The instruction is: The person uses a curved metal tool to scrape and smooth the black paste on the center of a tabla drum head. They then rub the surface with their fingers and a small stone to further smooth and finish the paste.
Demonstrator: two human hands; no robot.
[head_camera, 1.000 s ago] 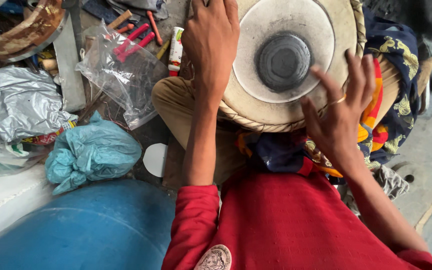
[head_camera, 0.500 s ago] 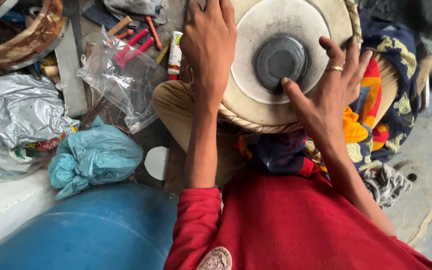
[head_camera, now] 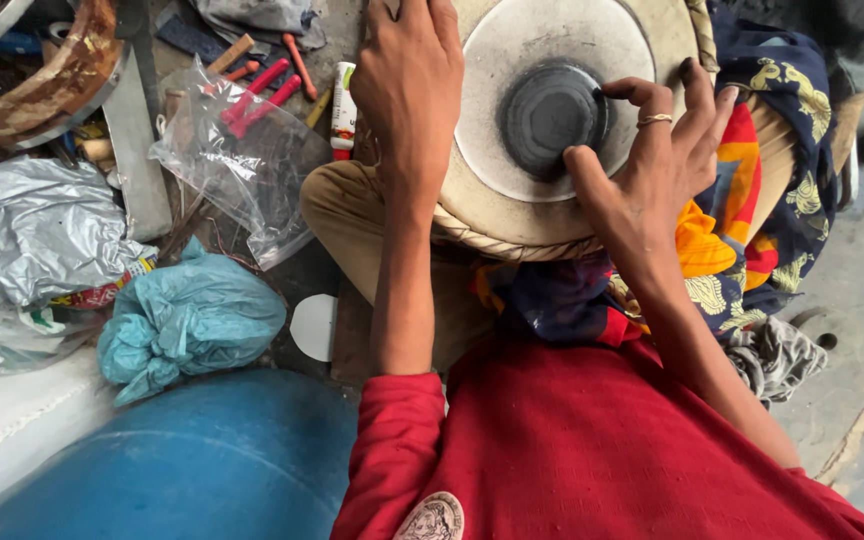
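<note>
The blue drum-like barrel (head_camera: 182,460) fills the lower left of the view, beside your red shirt (head_camera: 592,440), and above it on the floor lie a crumpled silver foil bag (head_camera: 37,225), a bunched pale-blue plastic bag (head_camera: 187,320) and a clear plastic bag (head_camera: 242,160) with red-handled tools inside. The thing you are working on, the hand drum (head_camera: 542,130), rests tilted across your lap on a patterned blue, yellow and orange cloth (head_camera: 752,220), its pale skin head facing up with the dark round patch (head_camera: 552,115) at the centre and a braided rim along its near edge. Your left hand (head_camera: 407,85) lies flat and open on the left edge of the drum head, fingers stretched toward the far side, gripping nothing, only steadying the shell. Your right hand (head_camera: 657,150) is half curled and loosely open, thumb and fingertips resting at the right rim of the dark patch, holding no tool. Judging by this, the patch looks already laid and smooth, and you seem to be at the feeling or rubbing stage; whether it is finished cannot be told from here. A small white tube (head_camera: 344,100) lies near the drum's left side, untouched.
</note>
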